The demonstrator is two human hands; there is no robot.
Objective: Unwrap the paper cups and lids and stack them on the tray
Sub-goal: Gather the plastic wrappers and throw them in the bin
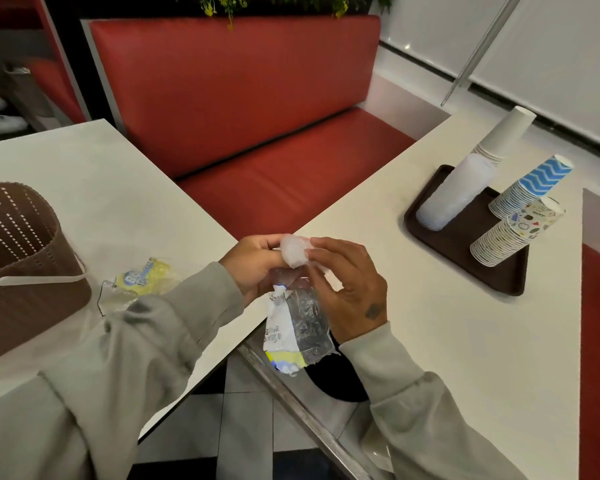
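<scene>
Between two white tables, my left hand (257, 263) grips the crumpled top of an emptied clear plastic wrapper (300, 327) with blue and yellow print, which hangs down. My right hand (347, 289) pinches the same bunched top (293, 252) from the other side. On the right table a dark brown tray (465, 251) carries a stack of translucent lids (456, 192), a white cup stack (506, 133), a blue zigzag cup stack (530, 187) and a patterned cup stack (516, 233), all leaning.
A brown perforated basket (21, 258) stands on the left table (111, 188), with another crumpled yellow-printed wrapper (139, 282) beside it. A red bench seat (257, 133) lies beyond the gap between the tables. The right table (447, 341) reaches toward me.
</scene>
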